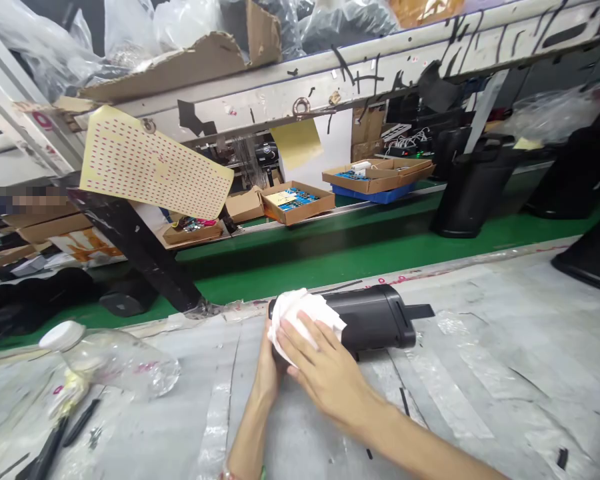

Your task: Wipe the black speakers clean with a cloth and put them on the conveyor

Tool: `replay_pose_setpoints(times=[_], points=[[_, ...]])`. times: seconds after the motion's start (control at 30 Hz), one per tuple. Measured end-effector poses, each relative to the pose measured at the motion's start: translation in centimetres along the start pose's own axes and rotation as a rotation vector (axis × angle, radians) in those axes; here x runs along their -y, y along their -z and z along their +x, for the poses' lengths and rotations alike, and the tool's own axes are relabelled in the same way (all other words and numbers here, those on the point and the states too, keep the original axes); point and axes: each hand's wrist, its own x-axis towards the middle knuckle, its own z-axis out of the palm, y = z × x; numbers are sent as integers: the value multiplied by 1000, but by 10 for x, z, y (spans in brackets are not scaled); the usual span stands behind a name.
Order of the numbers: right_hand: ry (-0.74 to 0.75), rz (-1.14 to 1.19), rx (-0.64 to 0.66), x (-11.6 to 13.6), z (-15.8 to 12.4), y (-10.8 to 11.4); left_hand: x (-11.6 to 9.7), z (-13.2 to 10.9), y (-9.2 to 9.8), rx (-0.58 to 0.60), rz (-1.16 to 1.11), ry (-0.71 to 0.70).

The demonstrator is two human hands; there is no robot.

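So, the left hand (270, 357) comes up from the bottom of the frame and curls round the near end of a black plastic housing (375, 319), its fingers hidden under a white cloth (300, 320). The right hand (325, 373) lies spread across the cloth, pressing it against that end. The housing lies on its side on the grey-sheeted counter (480, 373), just below the middle of the frame, with a flat black tab (420, 311) sticking out at its right end. At lower left, a clear plastic bottle (113, 360) with a white cap lies on its side, near slim black tools (80, 423). Farther up, similar black housings (470, 193) stand upright on a green conveyor belt (300, 260) at right, and cardboard trays (297, 203) holding blue parts sit beyond the belt. A yellow card (150, 163) printed with red marks hangs at upper left.
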Motion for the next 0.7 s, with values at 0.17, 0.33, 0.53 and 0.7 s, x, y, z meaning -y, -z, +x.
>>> replay_pose_setpoints(times=[0.17,0.33,0.53,0.7], points=[[-212,-94,-50,-43,-47,10,-8,-3,-8,-3,16,-14],[-1062,92,49,-123,-77,59,-8,-5,-10,-10,35,-60],[-1533,488,363,-189,-58,70,-2,2,-5,50,117,-175],[-1505,767,431,-196,-44,41,6,5,3,59,171,-264]])
